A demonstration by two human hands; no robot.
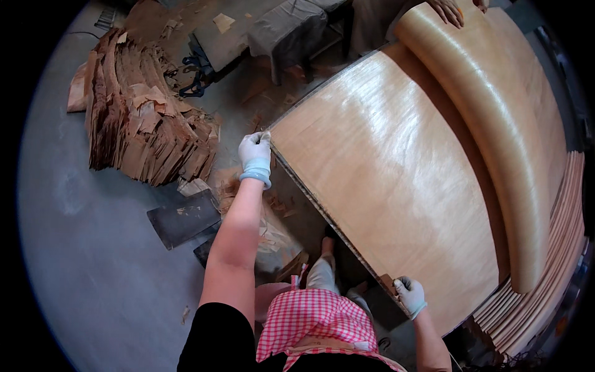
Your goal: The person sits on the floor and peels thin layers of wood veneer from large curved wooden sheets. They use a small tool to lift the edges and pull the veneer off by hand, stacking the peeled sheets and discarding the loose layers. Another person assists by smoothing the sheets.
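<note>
A broad, pale wood veneer sheet (378,155) lies before me, its far side curled over into a long roll (489,118). My left hand (255,150), in a white glove with a light blue cuff, is closed on the sheet's left corner. Lower right, at the near edge, my right hand (409,296) also wears a white glove, its fingertips dark. Its fingers are curled around a small brown veneer scrap (388,284) that juts past the edge. How far the fingers reach under the sheet is hidden.
Another person's hand (447,11) rests on the roll's far end. Stacked veneer sheets (533,266) stand at the right. On the floor at left are a tall pile of ragged brown veneer (145,118) and a dark flat panel (185,218). A cloth-covered stand (288,34) is beyond.
</note>
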